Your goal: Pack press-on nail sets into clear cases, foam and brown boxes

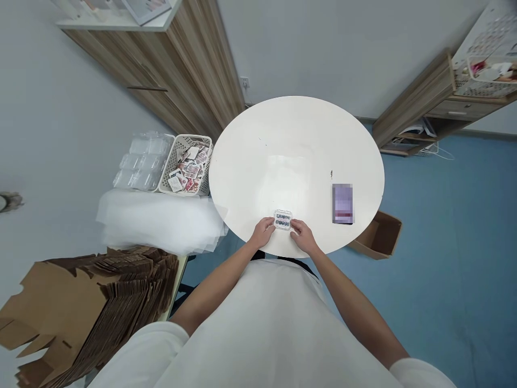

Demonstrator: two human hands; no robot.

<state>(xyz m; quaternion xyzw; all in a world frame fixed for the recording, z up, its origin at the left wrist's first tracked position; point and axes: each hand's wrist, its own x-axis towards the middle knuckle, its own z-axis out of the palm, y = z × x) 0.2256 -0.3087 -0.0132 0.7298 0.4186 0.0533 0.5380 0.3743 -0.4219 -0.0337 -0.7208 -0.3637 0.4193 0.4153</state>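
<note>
A small clear plastic case (pixel 283 220) lies near the front edge of the white oval table. Inside it show two rows of small dark, shiny pieces, too small to name for certain. My left hand (pixel 263 231) grips the case at its left side, fingers and thumb bent against the edge. On the opposite side, my right hand (pixel 302 235) has its fingertips and thumb closed on the right edge. To the right on the tabletop is a purple rectangular item (pixel 343 203), its surface blurred.
Left of the table (pixel 242 140) stands a white basket (pixel 162 183) of printed cards, beside stacked clear plastic trays (pixel 143 160). White translucent sheets (pixel 161 218) overlap the table's left edge. Folded cardboard (pixel 133 291) is piled lower left. An open cardboard box (pixel 377 235) sits on the floor at right.
</note>
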